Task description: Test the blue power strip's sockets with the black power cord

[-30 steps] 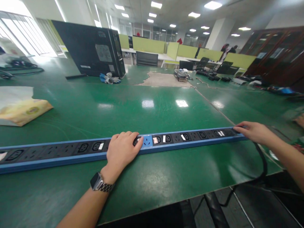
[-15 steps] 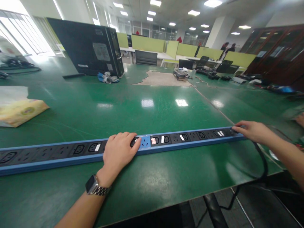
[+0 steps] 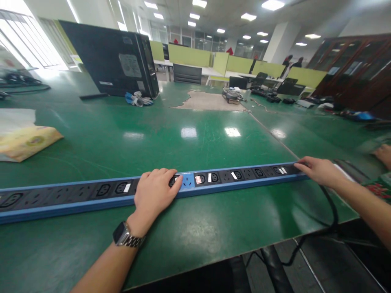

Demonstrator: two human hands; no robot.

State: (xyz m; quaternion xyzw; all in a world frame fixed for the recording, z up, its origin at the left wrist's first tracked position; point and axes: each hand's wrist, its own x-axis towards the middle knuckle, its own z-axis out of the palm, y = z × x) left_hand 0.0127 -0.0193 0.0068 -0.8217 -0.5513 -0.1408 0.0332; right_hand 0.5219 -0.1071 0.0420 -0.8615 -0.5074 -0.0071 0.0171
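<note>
A long blue-edged power strip [image 3: 91, 194] lies flat on the green table [image 3: 195, 154], running almost parallel to the near edge and close to it, its sockets facing up; the placement puts the whole length within reach of both arms. The left hand [image 3: 154, 194] rests palm down across the strip near its middle, fingers together and slightly curled over the far edge, the thumb on the near side; it appears to press rather than grip, which would steady the strip against sliding. The left forearm comes in from the lower left, wrist straight, a wristwatch [image 3: 125, 236] on it. The right hand [image 3: 317, 170] lies on the strip's right end, fingers extended and close together over the top, pointing left along the strip; whether the thumb closes under the end cannot be told. A black cable [image 3: 331, 207] leaves that end and droops over the table edge; holding the end there would keep the cable's weight from dragging the strip. The right forearm reaches in from the right at a low angle. Farther off stand a black computer case [image 3: 113, 61] with blue-and-white gloves [image 3: 139, 99] beside it, a yellow packet [image 3: 24, 142] at the left, and another person's hand [image 3: 383, 154] at the far right edge, apart from the strip.
</note>
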